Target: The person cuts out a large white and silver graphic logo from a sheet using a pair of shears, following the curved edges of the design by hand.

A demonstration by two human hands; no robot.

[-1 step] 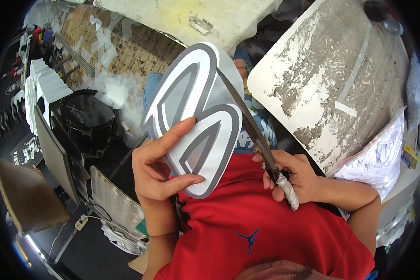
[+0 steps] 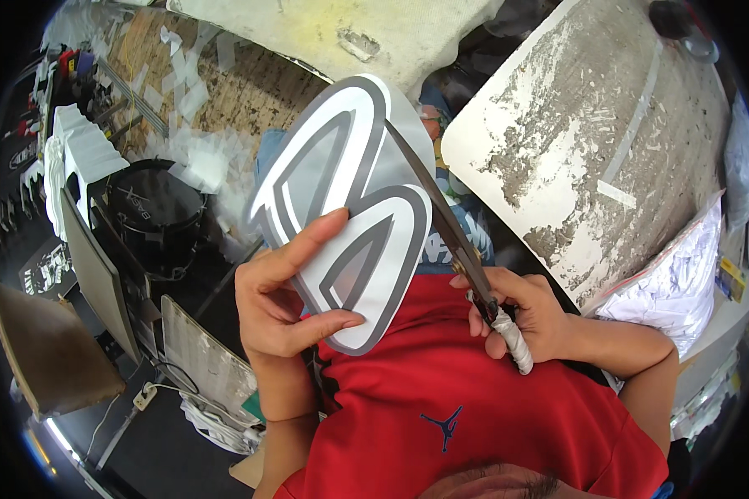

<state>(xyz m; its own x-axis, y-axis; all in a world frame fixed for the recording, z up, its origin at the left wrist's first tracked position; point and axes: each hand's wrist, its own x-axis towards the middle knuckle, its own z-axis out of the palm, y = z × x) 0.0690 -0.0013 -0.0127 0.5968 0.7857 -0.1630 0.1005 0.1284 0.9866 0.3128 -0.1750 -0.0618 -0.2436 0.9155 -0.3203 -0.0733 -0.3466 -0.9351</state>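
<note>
My left hand [image 2: 285, 291] pinches a white-and-grey printed cutout [image 2: 387, 279] between thumb and fingers. It has two rounded lobes with outlined pointed shapes inside, and a plain pale grey part [image 2: 409, 133] shows behind the upper lobe. In my right hand [image 2: 524, 312] is a pair of long dark scissors [image 2: 449, 220], its handle wrapped in white tape. The blades slant up and left, their tips at the upper lobe's right edge, over the pale grey part. Whether the blades are parted is hard to make out.
A worn, paint-flaked board [image 2: 558, 175] leans at the right, beside a full white bag [image 2: 670, 279]. A stained pale board [image 2: 341, 37] lies ahead. Paper scraps [image 2: 204, 158] litter the left, near a black round bin [image 2: 154, 204]. Several boards and a power strip [image 2: 145, 397] sit lower left.
The cutout's left edge has shifted slightly left. Both hands and the scissors look unmoved.
</note>
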